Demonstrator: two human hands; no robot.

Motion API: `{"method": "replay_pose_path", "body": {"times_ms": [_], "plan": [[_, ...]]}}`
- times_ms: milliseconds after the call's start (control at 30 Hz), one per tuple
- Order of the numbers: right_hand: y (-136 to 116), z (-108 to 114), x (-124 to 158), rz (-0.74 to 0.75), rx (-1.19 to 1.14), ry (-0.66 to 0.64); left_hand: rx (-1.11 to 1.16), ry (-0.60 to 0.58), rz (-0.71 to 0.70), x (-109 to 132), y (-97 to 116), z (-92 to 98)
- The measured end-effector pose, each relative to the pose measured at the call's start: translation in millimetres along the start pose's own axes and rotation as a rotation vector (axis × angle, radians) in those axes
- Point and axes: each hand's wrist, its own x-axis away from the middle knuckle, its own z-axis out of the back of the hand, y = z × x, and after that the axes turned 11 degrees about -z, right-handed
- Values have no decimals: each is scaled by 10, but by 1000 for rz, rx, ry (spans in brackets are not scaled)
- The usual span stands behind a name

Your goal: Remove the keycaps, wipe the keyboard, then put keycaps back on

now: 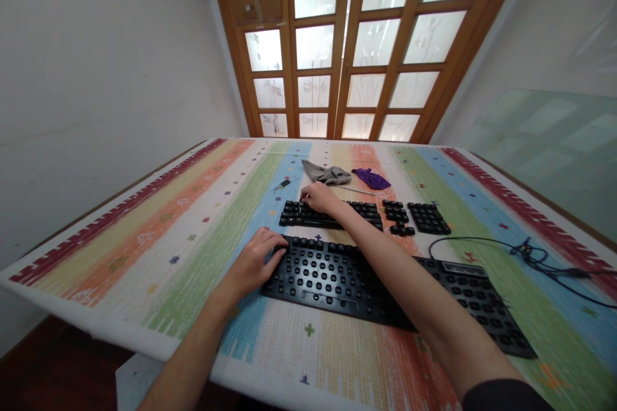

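Nearest me on the worktop (pixel 144 250), the left hand (pixel 255 263) lies loosely open on the 9 o'clock edge of the stripped keyboard (pixel 337 282). Further out at 12, the right hand (pixel 321 195) curls its fingers down onto the laid-out keycaps (pixel 357 213). Can't tell if it's pinching one. Looks like the cap-picking step; a clean lift needs a single-cap pinch.

left hand (pixel 253 264) flat, right hand (pixel 319 195) outstretched, perhaps curled

Setting: domestic room, private home. Evidence: tall wooden-framed doors with frosted, flower-etched glass panes (pixel 337 44); plain white plaster walls (pixel 96 63); table under a rainbow-striped woven cloth (pixel 183 231); dark wooden floor (pixel 48 359).
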Motion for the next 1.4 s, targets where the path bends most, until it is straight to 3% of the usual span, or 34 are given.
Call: {"method": "replay_pose_path", "body": {"times_ms": [567,833,1400], "plan": [[1,27,18,35,-12,-4,-16,-6,8,-5,24,-4],[-17,49,25,118,16,75,-27,-18,5,-2,28,-2],[-116,73,-11,157,95,-2,-30,-16,-2,-4,38,-4]]}}
